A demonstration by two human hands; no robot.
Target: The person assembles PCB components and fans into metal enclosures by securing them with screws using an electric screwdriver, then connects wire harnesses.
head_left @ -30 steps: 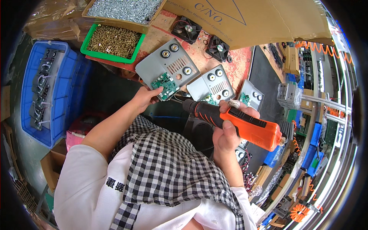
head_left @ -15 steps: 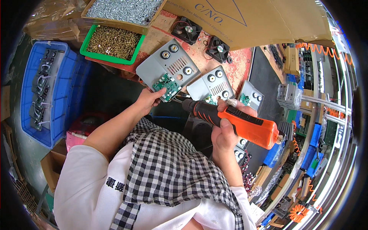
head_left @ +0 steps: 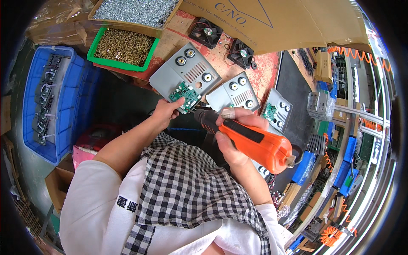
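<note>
My left hand (head_left: 165,112) grips the near edge of a grey metal panel (head_left: 168,74), its thumb by the green circuit board (head_left: 186,94) lying on it. The panel has slots and several round black fittings. My right hand (head_left: 231,153) is wrapped around an orange and black power screwdriver (head_left: 261,146), one finger bound in pale tape. The driver's black nose lies close to the board's near right corner; whether the bit touches a screw is too small to tell. A second grey panel (head_left: 221,95) sits just right, partly behind the tool.
Another panel with a board (head_left: 278,110) rests on the dark belt (head_left: 299,93). Two black fans (head_left: 205,32) are on the worn red bench. A green tray (head_left: 91,51) of brassy parts and a box of silvery screws (head_left: 136,12) stand beyond. At left is a blue crate (head_left: 61,144) of assemblies.
My right hand has brought the screwdriver left, its nose nearer the board's corner, and the tool's rear has swung toward me. The left hand and panel have barely shifted.
</note>
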